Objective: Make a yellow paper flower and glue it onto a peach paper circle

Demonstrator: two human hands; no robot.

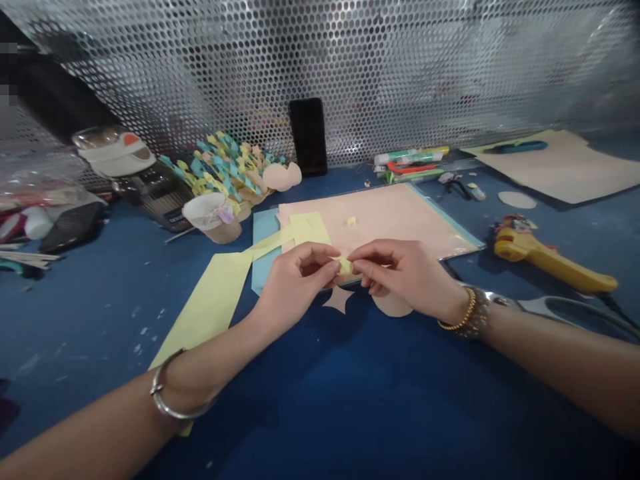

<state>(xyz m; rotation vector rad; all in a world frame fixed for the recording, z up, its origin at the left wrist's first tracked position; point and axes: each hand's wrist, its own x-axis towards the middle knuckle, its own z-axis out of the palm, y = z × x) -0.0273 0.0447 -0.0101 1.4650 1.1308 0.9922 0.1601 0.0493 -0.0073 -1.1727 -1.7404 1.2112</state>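
Note:
Between my two hands is a small piece of yellow paper, pinched at its left edge by my left hand and at its right edge by my right hand. Both hands are closed at the fingertips. Just below them on the blue table lie a pink four-pointed paper star and a pale round paper piece, partly covered by my right hand. Behind my hands lies a stack of pink paper with a tiny yellow scrap on it. A long yellow paper strip runs under my left forearm.
A paper cup, blue and yellow paper sprigs and a dark bottle stand at the back left. A phone leans on the perforated metal wall. Right are glue sticks, a yellow-handled tool and scissors.

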